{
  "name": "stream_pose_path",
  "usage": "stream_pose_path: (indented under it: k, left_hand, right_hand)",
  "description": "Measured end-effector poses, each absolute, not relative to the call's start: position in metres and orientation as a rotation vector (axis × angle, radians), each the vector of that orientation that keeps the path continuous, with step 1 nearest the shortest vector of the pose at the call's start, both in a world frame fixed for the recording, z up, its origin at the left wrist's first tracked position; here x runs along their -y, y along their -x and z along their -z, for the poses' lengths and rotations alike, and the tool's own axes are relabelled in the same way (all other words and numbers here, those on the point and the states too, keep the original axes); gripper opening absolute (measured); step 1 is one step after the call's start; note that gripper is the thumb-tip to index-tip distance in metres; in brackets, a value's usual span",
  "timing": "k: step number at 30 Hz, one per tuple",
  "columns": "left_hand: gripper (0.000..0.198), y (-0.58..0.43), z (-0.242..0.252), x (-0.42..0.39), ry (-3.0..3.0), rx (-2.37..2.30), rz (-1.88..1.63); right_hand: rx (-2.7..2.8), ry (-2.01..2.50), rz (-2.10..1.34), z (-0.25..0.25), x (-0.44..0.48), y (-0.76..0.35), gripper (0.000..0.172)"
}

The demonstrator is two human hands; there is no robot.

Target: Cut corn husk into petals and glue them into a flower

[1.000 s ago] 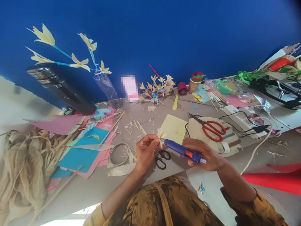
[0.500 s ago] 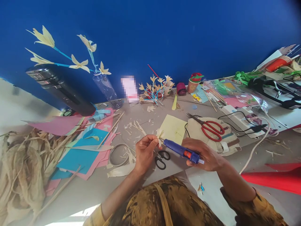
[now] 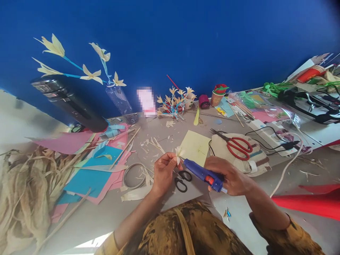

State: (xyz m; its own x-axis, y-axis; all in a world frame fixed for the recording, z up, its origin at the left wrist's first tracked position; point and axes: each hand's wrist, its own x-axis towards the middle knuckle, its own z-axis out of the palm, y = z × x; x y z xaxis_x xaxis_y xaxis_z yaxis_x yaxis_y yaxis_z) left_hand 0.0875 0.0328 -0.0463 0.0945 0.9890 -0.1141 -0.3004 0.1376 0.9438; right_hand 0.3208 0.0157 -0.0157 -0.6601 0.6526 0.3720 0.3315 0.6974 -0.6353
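Note:
Pinched in the fingertips of my left hand is a small cream flower with pointed petals. My right hand is wrapped round a blue glue gun, whose nozzle points left and meets the flower's base or comes very close to it; I cannot tell if they touch. A clear glue stick pokes out of the gun's back end. Black-handled scissors lie on the table just below, their blades partly hidden by my left hand. A yellow paper sheet lies behind the gun.
Red-handled scissors rest on a folded cloth at the right, beside a white power strip with cables. Dried husks and coloured papers cover the left. Behind stand a black flask, a clear bottle and a flower cluster.
The glue gun has tilted slightly, its back end dropping and shifting left, with its nozzle still at the flower. My left hand keeps the flower in nearly the same place.

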Motion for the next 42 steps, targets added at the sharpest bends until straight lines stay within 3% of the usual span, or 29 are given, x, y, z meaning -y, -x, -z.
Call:
stream_pose_path:
  k: [6,10,16,19,21,23,27,34,37,42]
  left_hand:
    - [0.028,-0.090,0.039,-0.035,-0.722,-0.868,-1.193]
    - [0.028,-0.088,0.038,-0.035,-0.617,-0.720,-1.160]
    - [0.029,-0.085,0.029,-0.029,-0.594,-0.563,-1.111]
    - [0.027,-0.083,0.025,-0.025,-0.642,-0.576,-1.123]
    - [0.026,-0.083,0.024,-0.023,-0.681,-0.583,-1.128]
    - [0.026,-0.083,0.024,-0.021,-0.711,-0.589,-1.127]
    - [0.026,-0.081,0.025,-0.019,-0.782,-0.606,-1.144]
    - [0.027,-0.067,0.028,-0.013,-0.872,-0.647,-1.110]
    - [0.028,-0.064,0.026,-0.010,-0.860,-0.655,-1.096]
    - [0.032,-0.060,0.025,-0.010,-0.854,-0.649,-1.055]
  right_hand:
    - [2.178,0.720,-0.710,0.010,-0.013,-0.324,0.021]
    - [2.183,1.142,-0.454,0.020,-0.019,-0.332,0.013]
    - [2.365,1.636,-0.180,0.043,-0.030,-0.333,0.020]
    - [2.340,1.580,-0.132,0.040,-0.028,-0.326,0.033]
    - [2.208,1.459,-0.140,0.031,-0.021,-0.315,0.027]
    - [1.993,1.271,-0.255,0.020,-0.013,-0.296,0.009]
    - [1.695,1.104,-0.593,0.002,0.000,-0.252,0.009]
    - [1.573,1.033,-1.089,-0.002,-0.001,-0.240,0.029]
    - [1.616,0.975,-1.021,-0.008,-0.001,-0.242,0.038]
    - [1.865,0.956,-0.702,-0.027,0.001,-0.241,0.035]
